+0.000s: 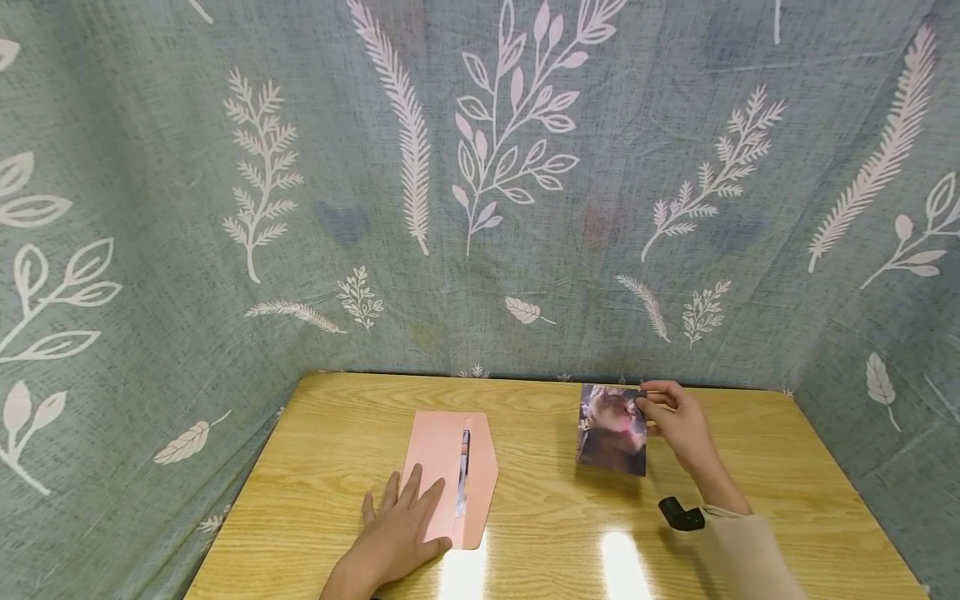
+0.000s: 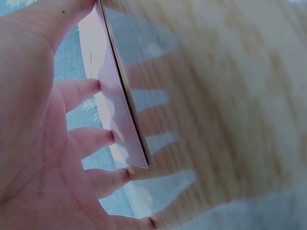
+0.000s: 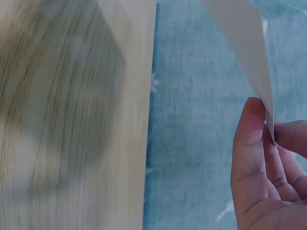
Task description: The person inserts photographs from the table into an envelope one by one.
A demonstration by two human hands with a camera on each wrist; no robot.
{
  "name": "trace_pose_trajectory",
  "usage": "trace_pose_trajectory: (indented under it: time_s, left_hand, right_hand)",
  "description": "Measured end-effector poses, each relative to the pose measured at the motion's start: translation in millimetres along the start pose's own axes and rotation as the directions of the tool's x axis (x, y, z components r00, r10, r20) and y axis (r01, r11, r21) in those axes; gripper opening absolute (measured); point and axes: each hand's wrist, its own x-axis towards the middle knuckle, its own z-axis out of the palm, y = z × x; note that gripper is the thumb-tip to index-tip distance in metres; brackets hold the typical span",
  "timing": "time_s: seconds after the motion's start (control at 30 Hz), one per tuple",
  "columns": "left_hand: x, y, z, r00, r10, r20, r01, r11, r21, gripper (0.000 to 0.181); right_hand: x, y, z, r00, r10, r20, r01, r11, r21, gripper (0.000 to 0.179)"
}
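Observation:
A pink envelope (image 1: 437, 442) lies on the wooden table with its pointed flap folded out to the right. Through its slot shows a strip of a picture (image 1: 462, 475). My left hand (image 1: 397, 525) rests on the envelope's lower left part with fingers spread and nearly straight; in the left wrist view the fingertips touch the envelope (image 2: 117, 115). Off to the right, my right hand (image 1: 678, 425) pinches a square photo print (image 1: 611, 433) by its right edge, raised above the table. The right wrist view shows the print's pale back (image 3: 247, 43) between thumb and fingers.
The wood-grain table (image 1: 540, 500) reflects two bright patches of light near its front. A grey-green curtain (image 1: 420, 208) with white leaf prints hangs behind and at both sides. A black wrist device (image 1: 681, 514) sits by the right sleeve.

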Motion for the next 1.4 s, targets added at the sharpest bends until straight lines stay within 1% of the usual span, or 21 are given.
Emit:
trace_pose_trajectory:
  time_s: [0.2,0.47,0.9,1.07,1.27,1.4]
  left_hand:
    - [-0.7,0.9,-0.6,1.0,-0.002,-0.004,0.002,1.0,0.001,0.084]
    - [0.1,0.5,1.0,1.0,0.003,-0.004,-0.003,0.999,0.04,0.085]
    - [0.4,0.6,0.9,1.0,0.002,0.001,-0.002,0.999,0.039,0.085]
    - [0.0,0.6,0.6,1.0,0.005,0.002,-0.005,0.999,0.038,0.086]
    - [-0.1,0.5,0.1,1.0,0.002,0.009,-0.002,1.0,0.018,0.086]
    - [0.3,0.6,-0.3,1.0,0.0,0.007,0.0,1.0,0.01,0.084]
  right_hand:
    - [-1.1,-5,16,0.999,-0.024,0.029,0.024,1.0,-0.011,0.035]
    - [-0.4,-9,37,0.998,-0.023,0.064,0.022,0.999,0.023,0.033]
    - [2.3,-9,73,0.997,-0.019,0.078,0.012,0.996,0.09,0.029]
    - [2.9,-9,86,0.996,-0.01,0.084,0.001,0.995,0.1,0.029]
    - [4.3,-5,102,0.997,-0.013,0.078,0.004,0.994,0.109,0.027]
    - [5.2,-3,114,0.997,-0.002,0.08,-0.008,0.993,0.119,0.026]
